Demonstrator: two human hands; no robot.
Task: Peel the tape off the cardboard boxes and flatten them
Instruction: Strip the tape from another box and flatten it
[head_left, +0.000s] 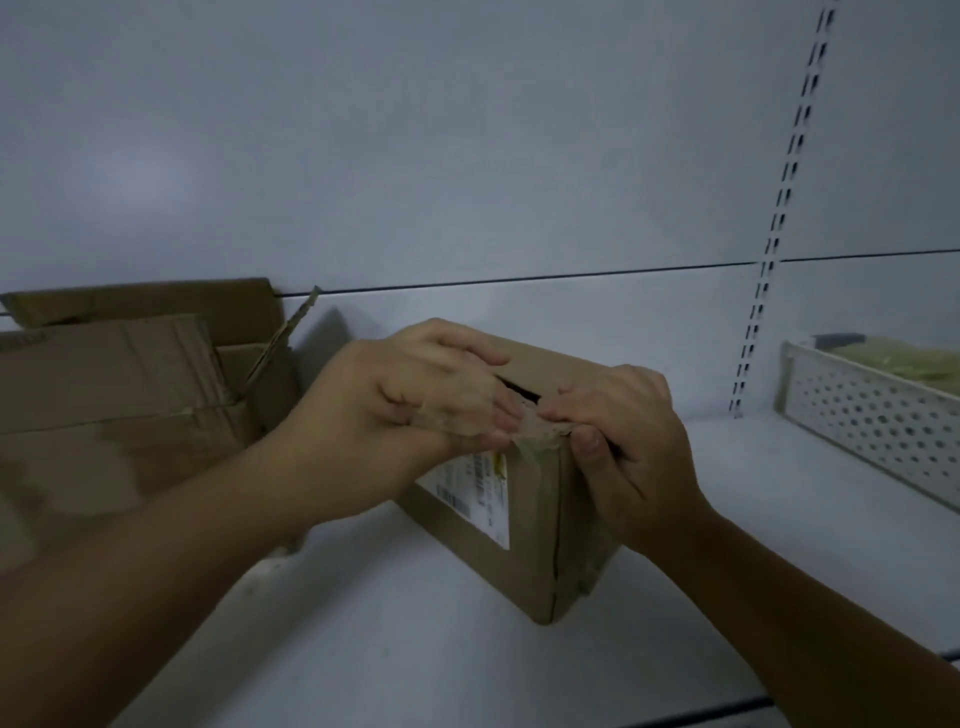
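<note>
Shelf (753, 519): white, dim light
Box (524, 545): brown cardboard — white label, tape (530, 434) wrinkled
Left hand (415, 395): pinches tape
Right hand (623, 447): grips box corner

I could not read any words or numbers. A white label (470, 501) was stuck on the side of the small box (535, 551), just under my left hand (415, 395). It had rows of tiny dark print, a strip of black bars and a yellow mark near the top, but all of it was too small and blurry for me to make out.
</note>
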